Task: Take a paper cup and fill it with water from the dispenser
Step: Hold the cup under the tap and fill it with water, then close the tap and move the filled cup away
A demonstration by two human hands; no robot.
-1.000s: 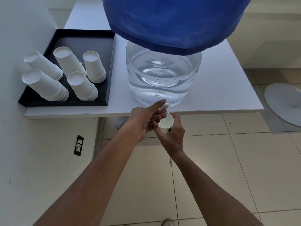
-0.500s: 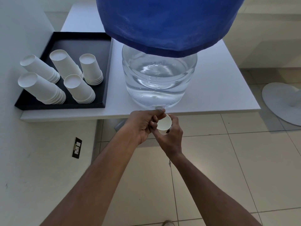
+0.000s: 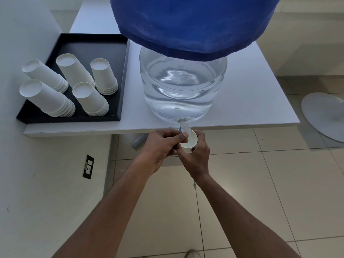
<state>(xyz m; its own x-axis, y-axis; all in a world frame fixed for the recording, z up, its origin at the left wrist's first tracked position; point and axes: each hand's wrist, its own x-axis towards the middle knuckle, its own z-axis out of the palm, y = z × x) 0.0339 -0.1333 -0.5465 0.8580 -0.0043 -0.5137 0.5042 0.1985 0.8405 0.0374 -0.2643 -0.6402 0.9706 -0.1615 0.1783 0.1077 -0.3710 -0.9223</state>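
Observation:
A clear water dispenser jug (image 3: 183, 92) with a blue cloth cover (image 3: 191, 25) stands on the white table (image 3: 251, 101). Its small tap (image 3: 184, 126) sticks out over the table's front edge. My right hand (image 3: 195, 155) holds a white paper cup (image 3: 190, 142) upright just under the tap. My left hand (image 3: 163, 144) is closed around the tap's side, thumb pressed against the tap beside the cup's rim. I cannot tell whether water is flowing.
A black tray (image 3: 119, 101) on the table's left holds several stacks of upturned white paper cups (image 3: 89, 99). A wall with a socket (image 3: 88, 166) is at left. A white round base (image 3: 323, 114) lies on the tiled floor at right.
My left hand's extended fingers curled in and closed on the tap. The cup stayed under the tap in my right hand. The view shifted slightly.

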